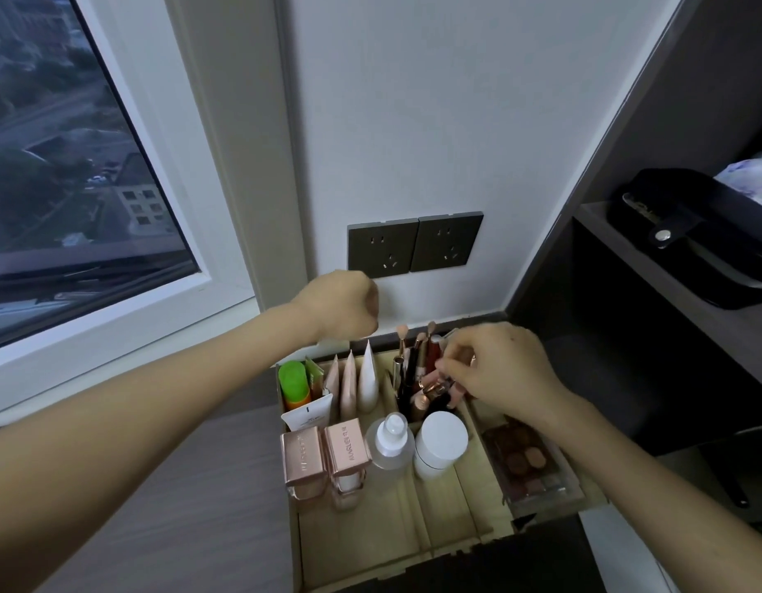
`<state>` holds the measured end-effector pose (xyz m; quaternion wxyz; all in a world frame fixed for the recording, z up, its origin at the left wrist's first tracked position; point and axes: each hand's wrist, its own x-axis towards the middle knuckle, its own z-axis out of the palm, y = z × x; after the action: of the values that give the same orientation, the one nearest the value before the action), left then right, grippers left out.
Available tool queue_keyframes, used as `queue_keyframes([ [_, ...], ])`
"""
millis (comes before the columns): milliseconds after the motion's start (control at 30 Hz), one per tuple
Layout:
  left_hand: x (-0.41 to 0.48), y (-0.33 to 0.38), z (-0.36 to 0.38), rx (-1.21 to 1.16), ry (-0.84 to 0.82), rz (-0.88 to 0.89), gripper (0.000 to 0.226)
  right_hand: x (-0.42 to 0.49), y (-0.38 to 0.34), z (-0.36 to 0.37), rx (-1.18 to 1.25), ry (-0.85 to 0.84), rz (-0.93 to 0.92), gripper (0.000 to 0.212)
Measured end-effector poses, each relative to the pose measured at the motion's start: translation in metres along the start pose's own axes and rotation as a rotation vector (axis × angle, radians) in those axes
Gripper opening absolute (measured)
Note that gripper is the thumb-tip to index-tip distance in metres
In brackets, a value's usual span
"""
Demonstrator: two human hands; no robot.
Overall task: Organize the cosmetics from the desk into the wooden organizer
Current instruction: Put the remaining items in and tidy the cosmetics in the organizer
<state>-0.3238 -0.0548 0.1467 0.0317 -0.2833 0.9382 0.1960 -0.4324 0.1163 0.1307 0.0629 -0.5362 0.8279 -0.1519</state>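
1. On the grey desk (199, 485), beneath twin wall sockets (413, 246), a wooden organizer (456, 528) stands packed with cosmetics sorted by compartment.
2. The right hand (499, 370) reaches into the back middle compartment, its grip pinched on a rose-gold lipstick tube (435, 391) among upright brushes (403, 336).
3. The left hand (340, 303) hovers above the organizer's back-left corner, fingers curled under. Whether that grip holds anything cannot be told from this angle.
4. At back left stand a green-capped bottle (293, 380) and a white tube (367, 378).
5. Along the front row, two rose-gold-capped bottles (304, 457), a clear pump bottle (391, 440) and a white jar (441, 442) stand side by side.
6. An eyeshadow palette (527, 462) lies in the right-hand section, just beside the right forearm.
7. A black bag (691, 237) sits on the shelf at right.
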Motion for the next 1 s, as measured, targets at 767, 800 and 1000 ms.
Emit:
queue_keyframes([
  [767,0.029,0.033,0.022,0.181,-0.190,0.151,0.023,-0.003,0.008,0.018,0.091,-0.020,0.077,0.010],
  [800,0.028,0.033,0.021,0.173,-0.197,0.143,0.023,-0.006,0.009,0.017,0.100,-0.013,0.062,0.010],
  [1000,0.023,0.033,0.009,0.148,-0.291,0.109,0.027,-0.014,0.006,0.019,0.046,-0.109,-0.010,0.016],
])
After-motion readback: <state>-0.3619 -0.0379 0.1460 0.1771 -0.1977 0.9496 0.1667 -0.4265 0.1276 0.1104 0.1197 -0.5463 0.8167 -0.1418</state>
